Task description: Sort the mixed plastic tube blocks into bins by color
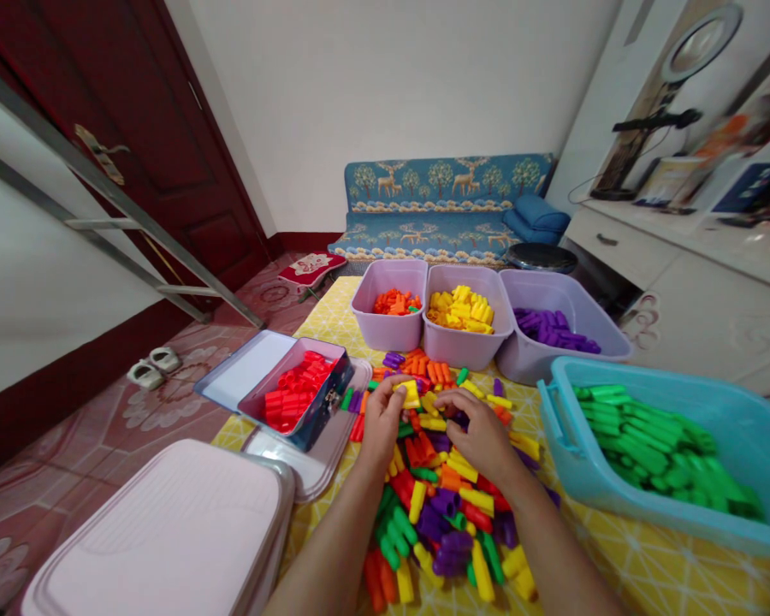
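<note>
Over a mixed pile of coloured plastic pieces (446, 505) are both of my hands. My left hand (383, 415) is closed on a yellow piece (409, 393), pinched at the fingertips. My right hand (478, 423) is just to the right, fingers curled over the pile near a yellow piece (429, 404); whether it grips anything is too small to tell. Behind stand three lilac bins, with orange pieces (394, 302), yellow pieces (460, 310) and purple pieces (555, 329). Green pieces (654, 445) lie in a turquoise tub (642, 376) at the right. Red pieces (295, 392) fill an open box (329, 398) at the left.
Pale lids (160, 530) are stacked at the front left, and another lid (314, 470) lies under the red pieces' box. Beyond the yellow-covered table (334, 312) stands a blue patterned sofa (436, 210). A metal ladder (121, 201) leans at the left.
</note>
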`<state>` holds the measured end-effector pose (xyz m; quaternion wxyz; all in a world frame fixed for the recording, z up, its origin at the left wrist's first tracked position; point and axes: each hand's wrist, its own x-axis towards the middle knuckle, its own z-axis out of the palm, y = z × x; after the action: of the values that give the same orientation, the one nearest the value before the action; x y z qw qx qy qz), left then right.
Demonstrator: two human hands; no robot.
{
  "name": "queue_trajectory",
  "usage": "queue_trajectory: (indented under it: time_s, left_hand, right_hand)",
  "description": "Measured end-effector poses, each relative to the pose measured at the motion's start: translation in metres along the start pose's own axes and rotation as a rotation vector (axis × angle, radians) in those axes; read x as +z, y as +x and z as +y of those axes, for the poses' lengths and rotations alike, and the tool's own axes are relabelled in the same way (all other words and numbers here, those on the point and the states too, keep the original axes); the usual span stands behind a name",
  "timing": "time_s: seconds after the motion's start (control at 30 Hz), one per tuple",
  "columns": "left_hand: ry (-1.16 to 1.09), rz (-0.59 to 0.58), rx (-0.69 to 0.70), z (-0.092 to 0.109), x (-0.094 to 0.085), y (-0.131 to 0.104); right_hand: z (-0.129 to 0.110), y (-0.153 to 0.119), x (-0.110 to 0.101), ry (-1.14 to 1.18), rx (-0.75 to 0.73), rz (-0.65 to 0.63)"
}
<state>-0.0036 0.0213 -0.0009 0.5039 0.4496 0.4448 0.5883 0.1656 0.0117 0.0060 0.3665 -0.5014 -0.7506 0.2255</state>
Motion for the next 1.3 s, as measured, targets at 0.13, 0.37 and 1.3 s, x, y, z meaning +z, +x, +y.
queue_trajectory:
  time_s: [0.13, 0.37, 1.3]
  left_hand:
    - [-0.016, 0.020, 0.007, 0.000, 0.001, 0.000]
    - [-0.004, 0.033, 0.047, 0.001, 0.001, -0.002]
    - [0.075, 0.041, 0.018, 0.001, 0.002, -0.004]
  right_hand:
    - [-0.008, -0.003, 0.000, -0.042, 0.091, -0.073]
    - [-0.013, -0.003, 0.004, -0.070, 0.081, -0.135]
    - [-0.011, -0.008, -0.032, 0.308, 0.236, 0.326]
